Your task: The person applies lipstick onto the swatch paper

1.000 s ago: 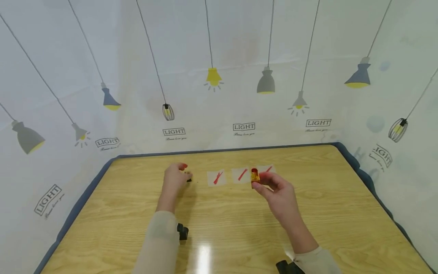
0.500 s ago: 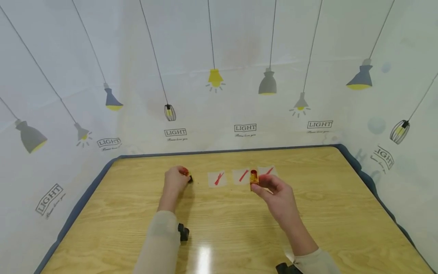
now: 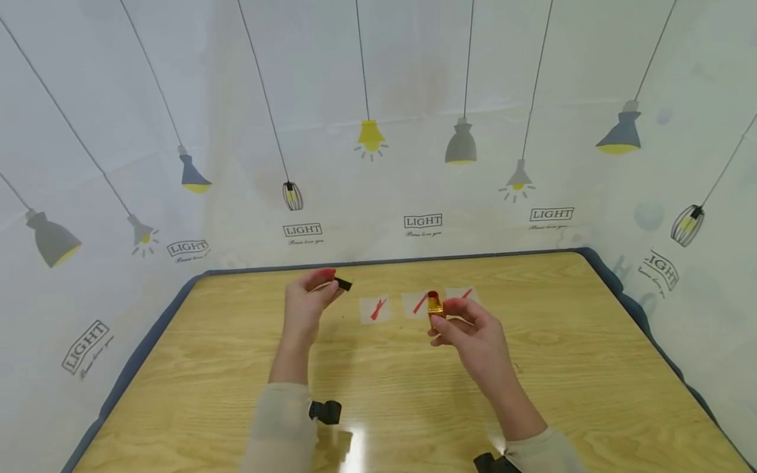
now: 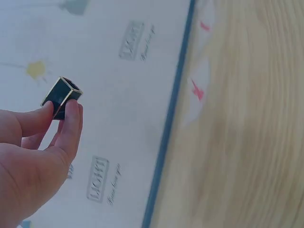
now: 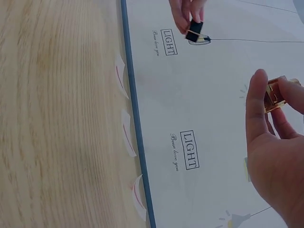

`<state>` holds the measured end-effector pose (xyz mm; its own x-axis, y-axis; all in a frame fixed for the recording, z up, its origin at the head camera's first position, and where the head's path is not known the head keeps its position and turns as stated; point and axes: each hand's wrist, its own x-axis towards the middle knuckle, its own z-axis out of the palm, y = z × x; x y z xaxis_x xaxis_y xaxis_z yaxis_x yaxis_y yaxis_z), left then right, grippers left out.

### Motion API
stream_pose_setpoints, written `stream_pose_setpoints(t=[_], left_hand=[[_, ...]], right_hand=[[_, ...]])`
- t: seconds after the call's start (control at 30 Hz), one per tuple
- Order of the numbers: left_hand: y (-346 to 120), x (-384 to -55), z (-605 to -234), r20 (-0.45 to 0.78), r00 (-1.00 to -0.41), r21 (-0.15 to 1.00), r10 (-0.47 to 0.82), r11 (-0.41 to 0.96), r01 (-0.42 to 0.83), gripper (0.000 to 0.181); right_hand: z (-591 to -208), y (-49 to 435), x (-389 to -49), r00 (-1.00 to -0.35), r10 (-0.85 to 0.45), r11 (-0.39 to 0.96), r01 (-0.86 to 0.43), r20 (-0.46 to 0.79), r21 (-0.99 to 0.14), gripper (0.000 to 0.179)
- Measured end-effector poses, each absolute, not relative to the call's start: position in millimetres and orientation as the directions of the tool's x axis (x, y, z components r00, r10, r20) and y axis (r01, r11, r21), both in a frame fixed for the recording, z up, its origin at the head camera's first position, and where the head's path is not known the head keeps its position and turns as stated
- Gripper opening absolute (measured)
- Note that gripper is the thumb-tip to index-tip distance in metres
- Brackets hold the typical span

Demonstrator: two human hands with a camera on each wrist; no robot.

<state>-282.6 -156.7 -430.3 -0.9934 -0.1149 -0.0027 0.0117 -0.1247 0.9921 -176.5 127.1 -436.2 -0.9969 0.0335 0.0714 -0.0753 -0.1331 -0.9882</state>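
Observation:
My left hand pinches a small black lipstick cap above the table's far left part. In the left wrist view the cap is box-shaped with gold edges, held tilted between thumb and fingers. My right hand grips a shiny gold lipstick base with a round, reddish top facing up. In the right wrist view, the thumb and fingers partly hide this gold base. Cap and base are apart, with a wide gap between the hands.
Several pieces would overlap the view of the back row: paper squares with red marks, such as the left one, lie on the wooden table. A blue edge borders the table before a lamp-patterned wall covering.
My left hand has lifted the black cap off the table and moved it up and slightly right. The right hand has shifted slightly left, still holding the gold base.

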Motion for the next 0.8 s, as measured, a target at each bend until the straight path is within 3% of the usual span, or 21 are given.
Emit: stream_pose_setpoints(t=[0.4, 0.8], left_hand=[[-96, -230, -388, 0.087, -0.995, 0.928, -0.039, -0.359, 0.095, 0.029], [-68, -205, -381, 0.139, -0.99, 0.94, 0.02, -0.316, 0.125, 0.029]], right_hand=[[-428, 124, -171, -0.983, 0.062, -0.127, -0.179, 0.173, -0.976, 0.036], [-425, 122, -167, -0.955, 0.099, -0.099, -0.289, 0.279, -0.952, 0.033]])
